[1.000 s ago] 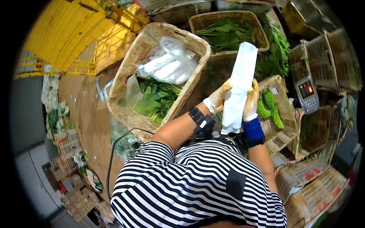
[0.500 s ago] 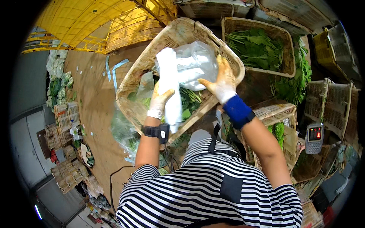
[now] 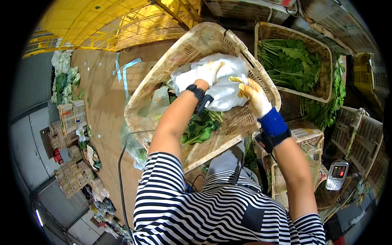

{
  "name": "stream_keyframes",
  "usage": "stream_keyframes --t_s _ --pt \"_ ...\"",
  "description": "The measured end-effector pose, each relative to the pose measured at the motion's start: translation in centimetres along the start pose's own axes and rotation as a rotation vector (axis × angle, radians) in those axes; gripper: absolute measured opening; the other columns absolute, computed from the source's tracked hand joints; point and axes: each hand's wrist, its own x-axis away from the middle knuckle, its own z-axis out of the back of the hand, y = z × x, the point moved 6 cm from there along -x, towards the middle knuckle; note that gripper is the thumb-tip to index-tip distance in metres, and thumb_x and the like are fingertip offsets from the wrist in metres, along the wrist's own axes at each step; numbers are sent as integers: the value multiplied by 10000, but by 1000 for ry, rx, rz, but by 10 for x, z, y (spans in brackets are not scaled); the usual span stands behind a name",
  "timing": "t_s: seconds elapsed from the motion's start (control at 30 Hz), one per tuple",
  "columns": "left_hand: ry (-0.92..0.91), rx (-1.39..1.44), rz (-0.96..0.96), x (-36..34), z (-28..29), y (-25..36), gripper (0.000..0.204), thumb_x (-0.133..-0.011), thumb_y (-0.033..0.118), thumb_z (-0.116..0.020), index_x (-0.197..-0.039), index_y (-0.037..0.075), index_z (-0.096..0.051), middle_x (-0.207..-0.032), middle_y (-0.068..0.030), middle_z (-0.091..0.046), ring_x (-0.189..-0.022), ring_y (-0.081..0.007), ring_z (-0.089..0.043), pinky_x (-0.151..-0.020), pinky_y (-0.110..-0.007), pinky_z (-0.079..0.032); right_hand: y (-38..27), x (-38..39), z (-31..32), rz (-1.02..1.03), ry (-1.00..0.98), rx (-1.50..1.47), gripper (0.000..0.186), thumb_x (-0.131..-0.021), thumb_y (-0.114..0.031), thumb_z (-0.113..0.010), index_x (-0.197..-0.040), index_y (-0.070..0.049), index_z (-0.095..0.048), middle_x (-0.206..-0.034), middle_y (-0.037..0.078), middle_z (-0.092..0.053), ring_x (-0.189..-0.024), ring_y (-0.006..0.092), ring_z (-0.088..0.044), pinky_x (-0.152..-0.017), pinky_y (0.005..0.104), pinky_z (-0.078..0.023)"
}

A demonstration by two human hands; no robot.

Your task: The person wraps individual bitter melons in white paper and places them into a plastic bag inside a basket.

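Note:
My left hand (image 3: 210, 72), in a pale glove, reaches into a translucent plastic bag (image 3: 224, 98) of white rolls or sheets; its fingers are partly hidden and blurred, so their grip is unclear. My right hand (image 3: 251, 92), in a stained glove, is at the bag's right side, fingers apart and half curled against the plastic. The bag lies in a large dirty cream plastic crate (image 3: 147, 94), over loose leafy greens (image 3: 200, 130) and beside a crumpled clear sheet.
A crate of leafy greens (image 3: 290, 65) stands at upper right, more greens beside it. Stacked crates (image 3: 355, 139) and a keypad device with red display (image 3: 337, 174) are at right. A yellow metal cage (image 3: 81, 24) is upper left; a black cable (image 3: 120, 171) runs down my left.
The white strip I held in both hands was carried left onto the bag and no longer shows separately. My left hand has since moved up into the bag; my right has shifted rightward.

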Motion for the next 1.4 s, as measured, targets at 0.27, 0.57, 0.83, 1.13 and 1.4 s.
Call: stream_keyframes --t_s 0.27,0.57,0.83,1.13,1.4 --pt "-46 -3 338 -84 -99 -82 618 -634 498 -630 -1149 163 -576 -1210 -123 -532 -1142 -305 -461 -965 -362 -355 -7 19 19 -66 82 -83 311 -861 -129 -540 -1150 -14 -527 -928 -3 -554 -796 54 -475 -725 192 -402" --pt "168 169 395 -59 -93 -83 901 -679 547 -620 -1361 57 -295 -1408 -217 -267 -1323 -328 -216 -1074 -375 -202 -7 95 20 249 158 689 487 -758 -168 -600 -1218 -53 -488 -1181 177 -512 -1130 312 -461 -971 378 -345" --pt "151 371 316 55 -124 -83 729 -803 469 -556 -1316 -10 -361 -1352 -220 -357 -1280 -324 -304 -1064 -353 -234 109 327 103 12 610 141 331 -817 36 -482 -1146 34 -525 -1142 118 -563 -1032 184 -539 -932 283 -393" --pt "424 1109 -59 152 7 147 208 -859 219 -562 -1011 80 -591 -952 -31 -603 -849 -152 -548 -704 -278 -444 428 697 39 77 1817 -480 148 -877 -163 -530 -941 -77 -633 -891 18 -647 -666 52 -515 -610 183 -421" --pt "-153 759 -931 329 -20 414 256 -907 110 -513 -1123 -26 -524 -1071 -127 -593 -977 -192 -570 -875 -293 -450 629 796 -164 -947 2359 -489 223 -775 -262 -594 -860 -64 -651 -733 129 -641 -682 247 -611 -659 339 -468"
